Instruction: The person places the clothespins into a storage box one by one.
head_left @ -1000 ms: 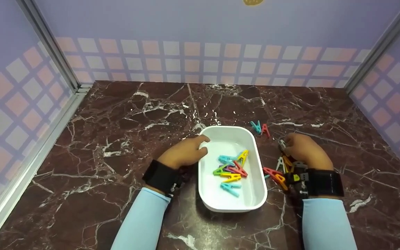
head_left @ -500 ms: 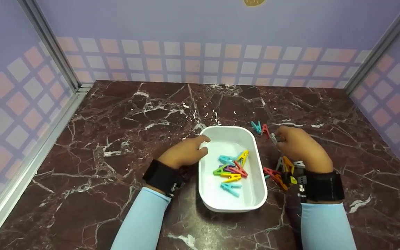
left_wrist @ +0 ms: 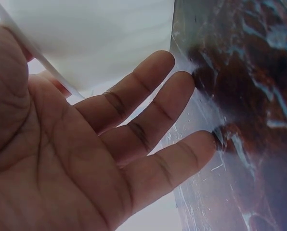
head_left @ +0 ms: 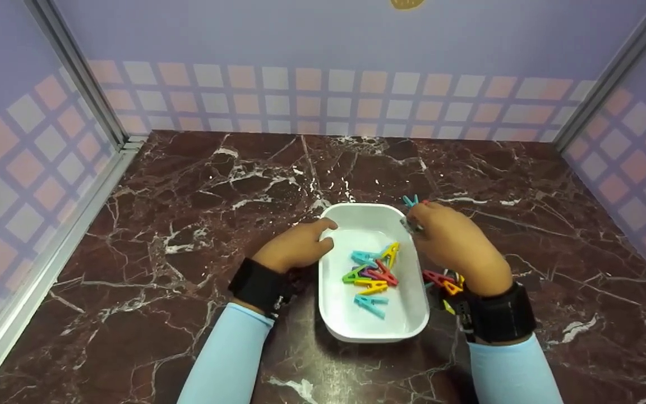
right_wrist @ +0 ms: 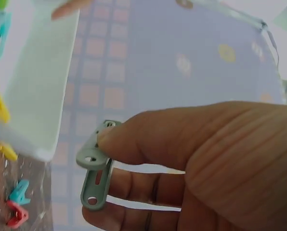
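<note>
My left hand (head_left: 295,247) holds the left rim of a white plastic tub (head_left: 337,320), thumb and index finger hooked over the edge. In the left wrist view its other fingers (left_wrist: 167,163) extend along the outside wall. My right hand (head_left: 457,241) pinches a grey clothespin (right_wrist: 94,185) between thumb and fingers, at the tub's far right rim. Several clothespins lie loosely on the tub floor, among them a red one (head_left: 386,273), a green one (head_left: 354,275), a yellow one (head_left: 372,287) and a light blue one (head_left: 372,306).
More clothespins lie on the dark marbled table (head_left: 216,348) right of the tub, including a red one (head_left: 437,278), partly hidden by my right hand. A turquoise clothespin (head_left: 410,201) sits behind the tub's far right corner. Tiled-pattern panels (head_left: 323,101) enclose the table.
My right hand has carried the grey clothespin up and left from the pile on the right to the tub's rim. The left hand and tub stay put.
</note>
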A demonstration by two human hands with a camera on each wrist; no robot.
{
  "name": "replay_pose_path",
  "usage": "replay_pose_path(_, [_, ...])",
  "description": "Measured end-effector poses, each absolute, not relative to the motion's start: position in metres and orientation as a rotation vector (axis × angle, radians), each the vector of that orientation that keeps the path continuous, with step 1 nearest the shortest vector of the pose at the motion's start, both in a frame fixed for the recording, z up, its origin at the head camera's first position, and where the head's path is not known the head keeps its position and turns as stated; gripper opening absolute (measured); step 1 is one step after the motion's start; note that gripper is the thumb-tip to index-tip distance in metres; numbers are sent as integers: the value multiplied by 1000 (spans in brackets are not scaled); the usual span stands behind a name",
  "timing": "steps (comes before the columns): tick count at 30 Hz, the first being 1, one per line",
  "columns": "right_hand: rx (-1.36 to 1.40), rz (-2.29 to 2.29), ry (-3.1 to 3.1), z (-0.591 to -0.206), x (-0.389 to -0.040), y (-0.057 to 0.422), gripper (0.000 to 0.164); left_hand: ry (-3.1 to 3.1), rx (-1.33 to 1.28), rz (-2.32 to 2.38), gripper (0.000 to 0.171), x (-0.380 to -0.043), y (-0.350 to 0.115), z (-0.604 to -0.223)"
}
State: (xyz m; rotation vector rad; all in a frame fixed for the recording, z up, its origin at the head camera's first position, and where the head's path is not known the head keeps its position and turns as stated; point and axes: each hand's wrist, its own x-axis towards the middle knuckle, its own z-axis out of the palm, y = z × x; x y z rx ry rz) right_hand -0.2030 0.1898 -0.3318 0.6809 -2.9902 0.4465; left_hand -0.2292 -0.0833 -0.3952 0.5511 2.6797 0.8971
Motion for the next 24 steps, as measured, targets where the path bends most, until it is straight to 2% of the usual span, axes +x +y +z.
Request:
replay_pose_path(5, [778,358,-3018,-334,-197,168,27,2689,581,891,47,-229,-84,-397])
replay_pose_path(16, [1048,370,-2891,-343,-199,147,26,2679,570,894,46,-230,-84,-395])
replay_pose_path(24, [1079,281,-2961,-356,-200,131,25,2671,566,915,46,-231,-83,-395])
